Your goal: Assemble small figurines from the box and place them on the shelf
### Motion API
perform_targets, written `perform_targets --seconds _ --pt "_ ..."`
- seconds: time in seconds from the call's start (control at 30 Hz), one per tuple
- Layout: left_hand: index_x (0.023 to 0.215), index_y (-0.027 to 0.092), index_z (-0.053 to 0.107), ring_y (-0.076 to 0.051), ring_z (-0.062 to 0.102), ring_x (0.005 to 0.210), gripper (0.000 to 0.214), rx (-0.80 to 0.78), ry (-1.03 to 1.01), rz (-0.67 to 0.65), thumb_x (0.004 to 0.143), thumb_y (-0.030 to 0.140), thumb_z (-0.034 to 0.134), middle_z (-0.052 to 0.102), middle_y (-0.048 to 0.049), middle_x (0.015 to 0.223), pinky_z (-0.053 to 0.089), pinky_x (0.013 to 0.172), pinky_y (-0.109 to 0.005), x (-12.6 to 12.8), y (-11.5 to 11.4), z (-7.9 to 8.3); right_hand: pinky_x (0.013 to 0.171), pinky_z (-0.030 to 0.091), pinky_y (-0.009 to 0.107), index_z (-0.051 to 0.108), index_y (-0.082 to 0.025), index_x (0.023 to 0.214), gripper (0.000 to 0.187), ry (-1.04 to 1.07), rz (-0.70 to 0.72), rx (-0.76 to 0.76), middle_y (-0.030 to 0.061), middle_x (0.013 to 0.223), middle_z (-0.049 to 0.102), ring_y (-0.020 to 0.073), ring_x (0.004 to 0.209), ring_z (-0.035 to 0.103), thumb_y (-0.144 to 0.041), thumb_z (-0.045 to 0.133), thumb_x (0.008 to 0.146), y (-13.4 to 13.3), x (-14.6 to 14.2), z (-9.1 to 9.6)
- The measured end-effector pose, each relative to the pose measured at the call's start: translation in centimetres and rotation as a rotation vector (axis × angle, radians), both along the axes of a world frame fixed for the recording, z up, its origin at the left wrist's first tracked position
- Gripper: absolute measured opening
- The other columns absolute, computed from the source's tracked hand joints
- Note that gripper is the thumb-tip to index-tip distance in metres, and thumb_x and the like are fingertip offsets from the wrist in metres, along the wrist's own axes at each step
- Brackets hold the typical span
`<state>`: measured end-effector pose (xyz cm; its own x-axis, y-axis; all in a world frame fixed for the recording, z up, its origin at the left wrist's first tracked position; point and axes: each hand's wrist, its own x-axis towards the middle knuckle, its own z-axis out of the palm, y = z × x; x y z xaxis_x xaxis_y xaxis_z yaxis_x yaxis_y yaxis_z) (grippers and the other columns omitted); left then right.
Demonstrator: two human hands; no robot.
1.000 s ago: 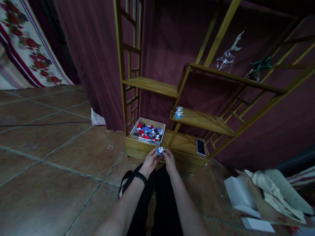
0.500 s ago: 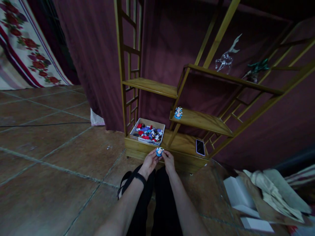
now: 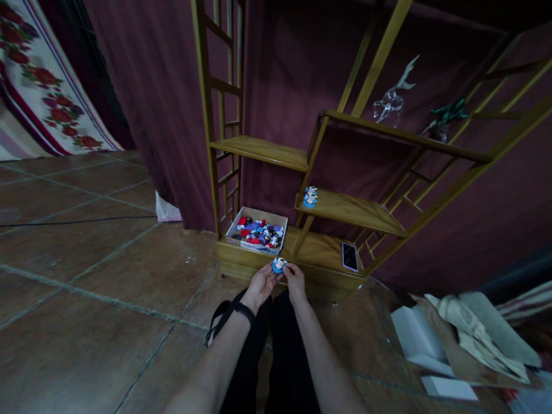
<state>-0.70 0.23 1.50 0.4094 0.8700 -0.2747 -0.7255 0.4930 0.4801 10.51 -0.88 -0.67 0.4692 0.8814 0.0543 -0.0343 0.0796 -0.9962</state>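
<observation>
A small figurine (image 3: 279, 265) on a round blue base is held between both hands, in front of the shelf's low edge. My left hand (image 3: 262, 284) grips its left side, with a dark band on the wrist. My right hand (image 3: 295, 279) pinches the right side with thumb and fingers. Just beyond, an open cardboard box (image 3: 280, 249) holds many small pieces in red, purple, blue, black and white. Similar blue-based figurines (image 3: 310, 197) stand at the left end of the middle shelf; their exact number is hard to make out.
The wooden display shelf (image 3: 263, 150) stands before a dark red curtain (image 3: 172, 115). A phone (image 3: 349, 256) lies on its bottom board. Higher up are a clear deer-like ornament (image 3: 390, 104) and a green ornament (image 3: 448, 115). White boxes (image 3: 420, 339) and cloth lie on the floor at right.
The view has shifted slightly, so the shelf appears a little further left. Both hands keep hold of the figurine in nearly the same place.
</observation>
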Motion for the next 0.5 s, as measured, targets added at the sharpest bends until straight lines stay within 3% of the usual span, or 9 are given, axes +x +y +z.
perform_targets --seconds 0.27,0.5 --pt "0.099 0.011 0.062 -0.017 0.062 0.092 0.022 0.029 0.01 -0.038 0.079 0.009 0.052 0.066 -0.0123 0.103 0.046 0.087 -0.032 -0.1 0.0 0.1 0.081 0.043 0.03 0.065 -0.018 0.08 0.021 0.009 0.011 -0.001 0.0023 0.084 0.068 0.0178 0.083 0.059 -0.031 0.059 0.064 0.0 0.1 0.1" --pt "0.096 0.01 0.063 -0.014 0.064 0.073 0.02 -0.01 0.044 -0.009 0.081 0.009 0.049 0.068 -0.0107 0.086 0.049 0.078 -0.029 0.0 0.3 -0.3 0.082 0.044 0.032 0.063 -0.02 0.093 0.035 0.074 0.125 0.011 0.0027 0.092 0.067 0.0184 0.086 0.06 -0.023 0.063 0.058 -0.3 -0.6 1.0"
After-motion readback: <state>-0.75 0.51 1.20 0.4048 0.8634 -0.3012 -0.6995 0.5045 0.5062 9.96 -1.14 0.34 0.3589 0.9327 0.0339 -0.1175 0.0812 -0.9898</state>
